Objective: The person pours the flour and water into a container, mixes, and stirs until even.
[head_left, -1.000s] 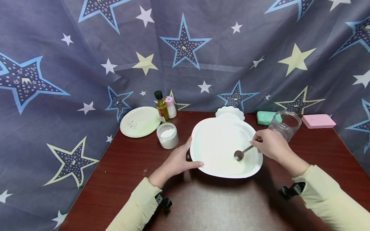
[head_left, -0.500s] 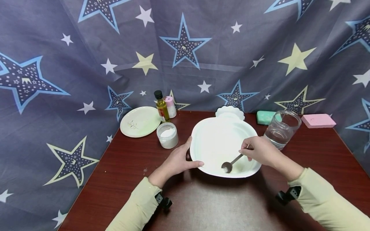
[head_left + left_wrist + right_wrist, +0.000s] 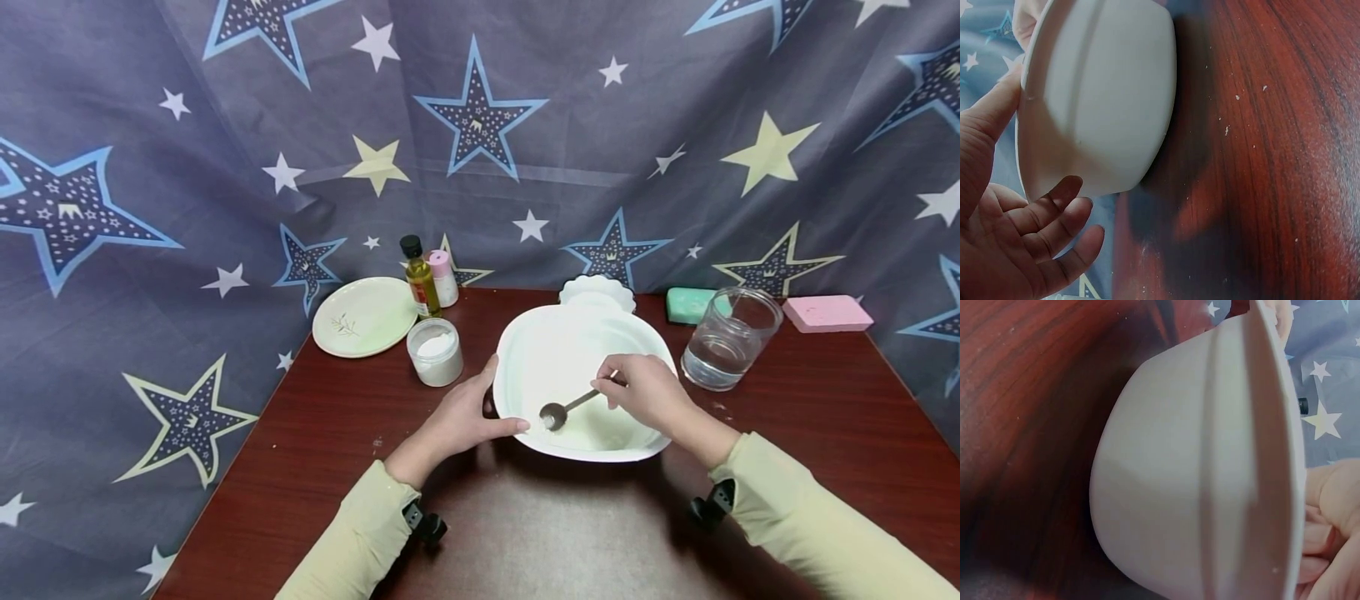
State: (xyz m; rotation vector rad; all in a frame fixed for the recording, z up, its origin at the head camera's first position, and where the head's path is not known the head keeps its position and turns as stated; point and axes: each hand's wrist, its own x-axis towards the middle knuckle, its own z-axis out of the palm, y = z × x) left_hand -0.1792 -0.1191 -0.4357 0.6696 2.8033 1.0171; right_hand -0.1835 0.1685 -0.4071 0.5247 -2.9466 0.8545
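A white basin (image 3: 525,350) with a wide rim stands in the middle of the table, a pale whitish substance on its inner bottom. My left hand (image 3: 468,414) holds the basin's left side. In the left wrist view that thumb (image 3: 997,103) lies at the rim and the fingertips (image 3: 1071,182) are at the outer wall. My right hand (image 3: 641,392) pinches the handle of a dark, round-bowled spoon (image 3: 553,416) over the basin's interior, with some white stuff in its bowl. The right wrist view has the basin wall (image 3: 1166,462) hiding the spoon.
Left of the basin are a jar of white powder (image 3: 435,354), an oil bottle (image 3: 422,279), a pink-capped shaker (image 3: 444,279) and an oval plate (image 3: 363,317). Behind stands a scalloped white dish (image 3: 597,292). A glass of water (image 3: 720,354), green sponge (image 3: 684,307) and pink sponge (image 3: 827,314) are right.
My right hand has swept the spoon leftward through the basin, first toward the near side, then toward my left hand. The water glass is now uncovered. My left hand has stayed put.
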